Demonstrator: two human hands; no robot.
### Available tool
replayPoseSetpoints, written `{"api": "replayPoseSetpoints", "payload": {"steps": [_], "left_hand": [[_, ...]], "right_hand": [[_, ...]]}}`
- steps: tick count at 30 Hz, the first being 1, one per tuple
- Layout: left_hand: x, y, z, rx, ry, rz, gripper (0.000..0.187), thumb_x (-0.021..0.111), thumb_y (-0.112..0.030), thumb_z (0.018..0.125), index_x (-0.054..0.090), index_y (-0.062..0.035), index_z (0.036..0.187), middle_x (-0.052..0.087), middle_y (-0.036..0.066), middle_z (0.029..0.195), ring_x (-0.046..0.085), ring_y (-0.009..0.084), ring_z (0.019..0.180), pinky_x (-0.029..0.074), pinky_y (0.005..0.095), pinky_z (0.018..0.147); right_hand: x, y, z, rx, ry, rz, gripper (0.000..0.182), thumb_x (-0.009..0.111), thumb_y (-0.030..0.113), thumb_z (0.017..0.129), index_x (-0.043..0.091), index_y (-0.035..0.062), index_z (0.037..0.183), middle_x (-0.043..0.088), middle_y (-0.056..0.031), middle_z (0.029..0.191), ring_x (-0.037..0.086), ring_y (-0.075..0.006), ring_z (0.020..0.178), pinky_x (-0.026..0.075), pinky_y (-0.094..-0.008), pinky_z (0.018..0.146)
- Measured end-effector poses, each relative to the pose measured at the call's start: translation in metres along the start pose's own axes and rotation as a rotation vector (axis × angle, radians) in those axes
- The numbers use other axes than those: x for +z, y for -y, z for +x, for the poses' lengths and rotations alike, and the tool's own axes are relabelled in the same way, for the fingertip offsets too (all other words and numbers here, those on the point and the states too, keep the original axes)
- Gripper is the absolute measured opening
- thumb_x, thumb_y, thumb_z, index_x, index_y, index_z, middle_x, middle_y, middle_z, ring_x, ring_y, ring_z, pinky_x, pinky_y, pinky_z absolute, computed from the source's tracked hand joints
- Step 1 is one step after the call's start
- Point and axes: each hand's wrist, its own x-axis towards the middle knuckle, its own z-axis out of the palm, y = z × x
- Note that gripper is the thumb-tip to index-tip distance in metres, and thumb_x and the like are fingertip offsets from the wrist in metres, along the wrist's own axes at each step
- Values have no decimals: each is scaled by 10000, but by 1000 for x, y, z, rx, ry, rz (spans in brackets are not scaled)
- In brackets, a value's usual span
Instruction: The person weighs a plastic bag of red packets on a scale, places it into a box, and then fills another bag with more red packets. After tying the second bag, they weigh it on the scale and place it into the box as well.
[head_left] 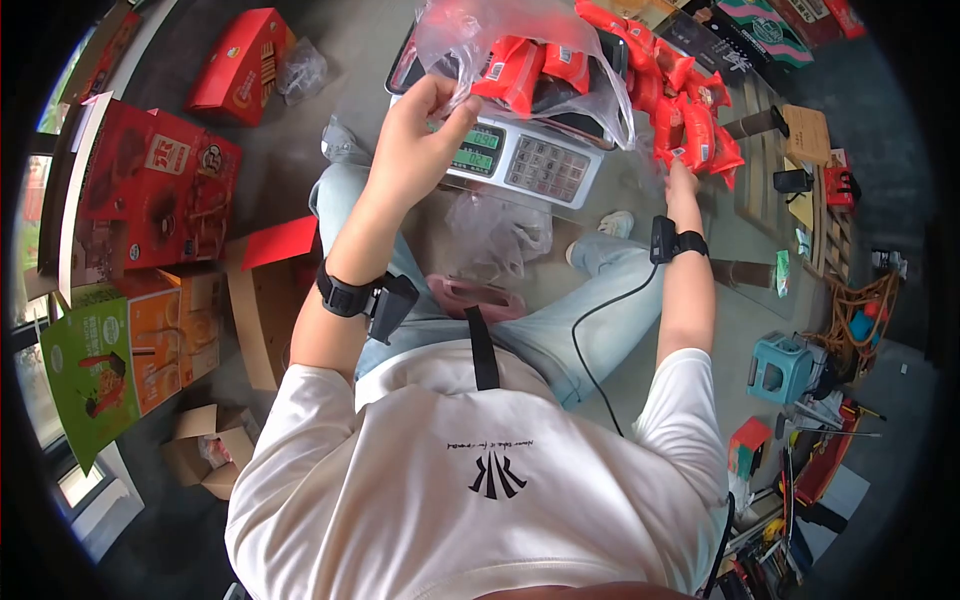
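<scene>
My left hand (425, 135) pinches the edge of a clear plastic bag (455, 40) above a white digital scale (530, 165). Several red packets (520, 75) lie inside the bag, which rests on the scale's dark pan. The scale's green displays and grey keypad face me. At the right, my right hand (682, 180) is at the lower edge of a pile of red packets (697, 125). Its fingers are mostly hidden by the packets, so its grip cannot be made out.
Another clear bag (500, 225) hangs or lies below the scale. Red boxes (240, 65) and open cartons (210, 450) stand at the left. A teal case (785, 367), tools and coiled orange cord (860, 310) are at the right. A cable runs from my right wrist.
</scene>
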Motion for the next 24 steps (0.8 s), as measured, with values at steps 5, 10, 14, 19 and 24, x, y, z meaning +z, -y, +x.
{"api": "replayPoseSetpoints", "payload": {"steps": [5, 10, 14, 19, 24], "left_hand": [[-3, 1, 3, -21, 16, -131, 171, 611, -147, 915, 564, 12, 960, 607, 4, 841, 553, 51, 778, 431, 192, 693], [-3, -5, 13, -46, -22, -251, 188, 610, -175, 920, 569, 5, 953, 613, 19, 829, 569, 76, 798, 436, 215, 754], [2, -13, 17, -27, -56, -304, 230, 645, -207, 891, 581, 7, 948, 627, 20, 793, 573, 67, 736, 449, 213, 693], [4, -17, 12, -97, -7, -280, 198, 615, -214, 915, 573, -22, 927, 598, 6, 798, 553, 78, 795, 415, 217, 776], [3, -11, 6, -112, -22, -311, 196, 617, -211, 916, 575, -21, 941, 598, 0, 798, 559, 70, 788, 424, 210, 759]], "right_hand": [[-29, 12, -36, 409, 270, 598, 111, 598, 139, 837, 555, 134, 940, 601, 7, 786, 583, -101, 653, 430, -242, 572], [-47, 6, -112, 447, 318, 875, 47, 507, 125, 871, 542, 100, 892, 600, 11, 770, 597, -111, 663, 437, -242, 577], [-50, 16, -154, 583, 179, 912, 290, 555, 259, 873, 518, 47, 1067, 617, -73, 967, 633, -181, 787, 464, -264, 642], [-46, 41, -121, 589, 415, 768, 881, 664, 532, 781, 256, 64, 1406, 436, -157, 1336, 567, -251, 1095, 470, -304, 747], [-23, 38, -81, 526, 397, 619, 423, 674, 444, 833, 567, 97, 1051, 617, -12, 960, 627, -142, 841, 448, -251, 670]]}}
